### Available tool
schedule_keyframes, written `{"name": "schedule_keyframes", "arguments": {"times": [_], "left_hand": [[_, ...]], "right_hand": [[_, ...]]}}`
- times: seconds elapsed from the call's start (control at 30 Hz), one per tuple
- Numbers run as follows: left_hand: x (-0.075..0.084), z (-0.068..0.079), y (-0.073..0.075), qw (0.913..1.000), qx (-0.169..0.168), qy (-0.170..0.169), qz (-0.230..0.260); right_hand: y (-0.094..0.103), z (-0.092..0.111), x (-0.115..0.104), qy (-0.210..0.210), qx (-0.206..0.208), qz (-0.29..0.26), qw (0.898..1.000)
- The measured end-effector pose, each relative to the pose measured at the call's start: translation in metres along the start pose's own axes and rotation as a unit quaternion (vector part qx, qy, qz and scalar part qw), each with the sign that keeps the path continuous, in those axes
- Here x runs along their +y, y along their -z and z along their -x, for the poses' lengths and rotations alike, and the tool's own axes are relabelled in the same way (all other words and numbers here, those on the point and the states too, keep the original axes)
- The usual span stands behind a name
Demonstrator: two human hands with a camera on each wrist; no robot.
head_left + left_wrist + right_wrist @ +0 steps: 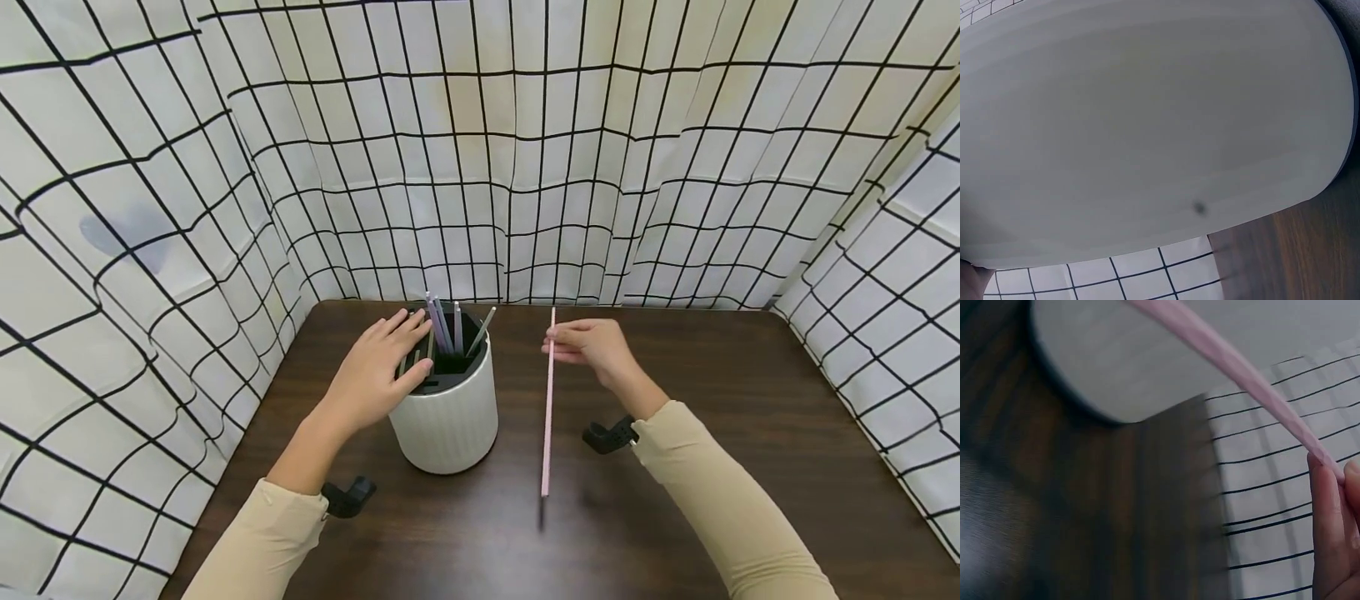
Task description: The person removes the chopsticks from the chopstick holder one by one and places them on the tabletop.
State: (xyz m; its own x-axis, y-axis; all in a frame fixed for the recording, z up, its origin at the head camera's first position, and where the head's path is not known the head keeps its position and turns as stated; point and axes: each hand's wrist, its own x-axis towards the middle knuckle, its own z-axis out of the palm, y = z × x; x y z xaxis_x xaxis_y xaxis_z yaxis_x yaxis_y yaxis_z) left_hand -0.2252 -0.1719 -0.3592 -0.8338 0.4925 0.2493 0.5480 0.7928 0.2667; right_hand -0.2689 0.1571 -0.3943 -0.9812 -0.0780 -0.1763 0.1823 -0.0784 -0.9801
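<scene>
A white ribbed utensil holder (450,429) with a black divided top stands on the table, left of centre. Over the left side of its rim lies my left hand (375,367), fingers spread and nearly straight. Several thin lilac and green sticks (457,327) poke up out of it. To the right, my right hand (596,346) pinches a slim pink chopstick (549,408) near its far end, between thumb and fingertips. The chopstick slants toward me, and a faceted surface shows on the chopstick (1235,365) in the right wrist view. The holder wall (1147,125) fills the left wrist view.
A dark brown wooden table (720,383) carries the holder. White curtains (570,167) with a black grid pattern surround it at the back and sides. Black wrist devices (609,435) sit under both sleeves.
</scene>
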Motion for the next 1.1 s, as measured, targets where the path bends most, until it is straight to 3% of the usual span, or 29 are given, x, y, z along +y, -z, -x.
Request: {"name": "schedule_keyframes", "arguments": {"times": [0.2, 0.47, 0.7, 1.1], "left_hand": [[0.000, 0.002, -0.001, 1.0000, -0.004, 0.001, -0.002], [0.000, 0.005, 0.002, 1.0000, 0.002, 0.003, -0.004], [0.000, 0.003, 0.001, 1.0000, 0.002, 0.002, 0.000], [0.000, 0.001, 0.001, 1.0000, 0.004, -0.001, 0.003]], "right_hand": [[-0.014, -0.020, 0.051, -0.063, 0.004, 0.023, 0.998], [-0.021, -0.037, 0.088, -0.096, 0.022, 0.026, 0.995], [-0.024, -0.042, 0.101, -0.112, 0.039, 0.030, 0.992], [-0.031, -0.040, 0.103, -0.126, 0.130, 0.080, 0.980]]}}
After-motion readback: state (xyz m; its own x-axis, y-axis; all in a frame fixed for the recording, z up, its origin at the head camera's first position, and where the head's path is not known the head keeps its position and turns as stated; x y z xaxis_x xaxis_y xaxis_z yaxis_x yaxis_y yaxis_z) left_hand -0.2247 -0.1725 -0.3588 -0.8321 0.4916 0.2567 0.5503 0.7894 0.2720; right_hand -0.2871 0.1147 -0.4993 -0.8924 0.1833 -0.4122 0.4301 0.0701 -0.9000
